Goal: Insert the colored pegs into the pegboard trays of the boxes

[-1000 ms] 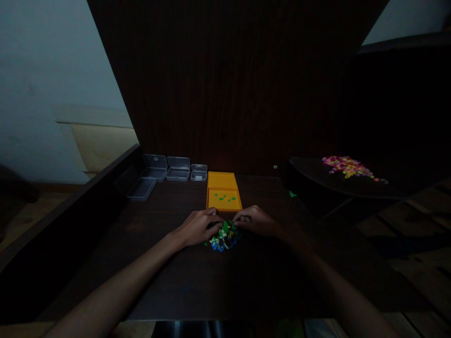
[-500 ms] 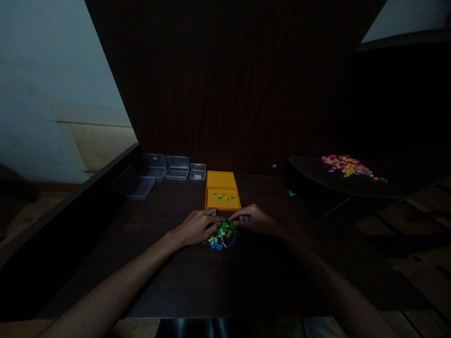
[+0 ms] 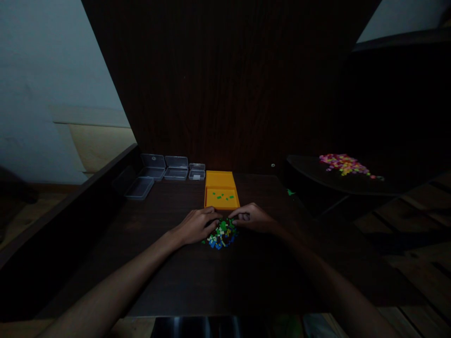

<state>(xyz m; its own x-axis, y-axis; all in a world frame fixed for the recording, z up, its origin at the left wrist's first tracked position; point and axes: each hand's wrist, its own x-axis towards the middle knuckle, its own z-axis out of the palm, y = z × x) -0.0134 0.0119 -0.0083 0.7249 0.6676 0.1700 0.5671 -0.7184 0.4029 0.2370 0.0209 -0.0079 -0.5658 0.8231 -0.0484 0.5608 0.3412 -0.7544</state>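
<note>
Head view shows little change from half a second back: both hands rest at the same spot on the pile of small bricks (image 3: 221, 233), and only the whole scene has slid a touch leftward and upward, as the camera shifted. The left hand (image 3: 195, 226) lies palm down on the left edge of the pile, knuckles raised, its fingers curled in toward the green and white pieces. The right hand (image 3: 254, 218) lies opposite on the pile's right edge, fingers bent inward so that the fingertips of the two hands nearly meet over the pile's far side. Whether either grip is pinched on a brick cannot be told in the dim light. The pile sits mid-tabletop (image 3: 197, 277), just in front of the orange tray (image 3: 221, 197), which holds a scatter of green bits. Clear plastic boxes (image 3: 165, 169) line the far left edge of the tabletop. A second, pink and yellow heap (image 3: 343, 164) lies well apart on a side shelf to the right.
</note>
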